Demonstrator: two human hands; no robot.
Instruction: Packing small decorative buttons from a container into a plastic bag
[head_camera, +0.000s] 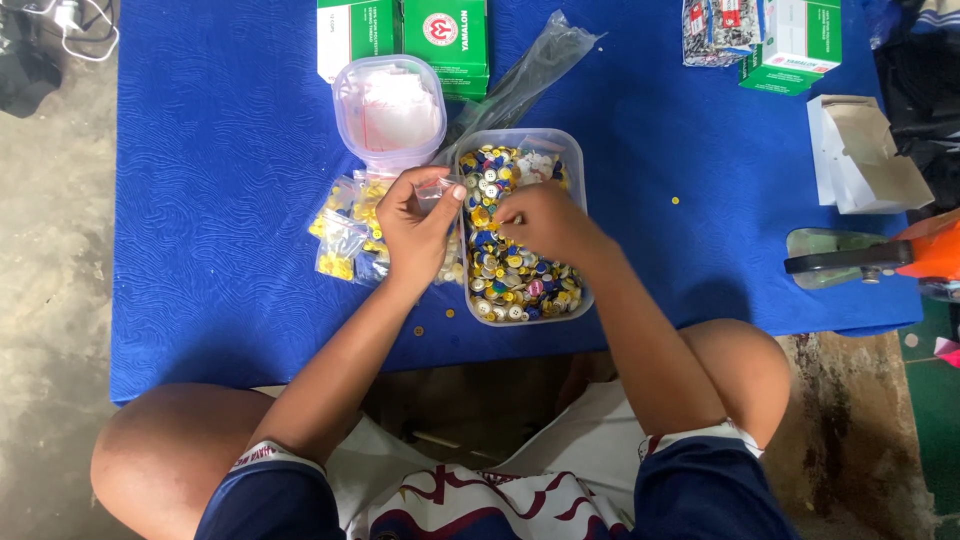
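Scanning left to right from my feed: a heap of filled packets (345, 228) with yellow pieces lies on the blue worktop (220, 200), too overlapped to count. Left hand (418, 222) is pinched on one small clear bag (435, 187), just left of the tub of buttons (520, 225). Right hand (545, 222) is inside that tub, fingertips closed on buttons, nearer to them. The tub's long axis runs away from me. One lidded tub (390, 105) sits behind.
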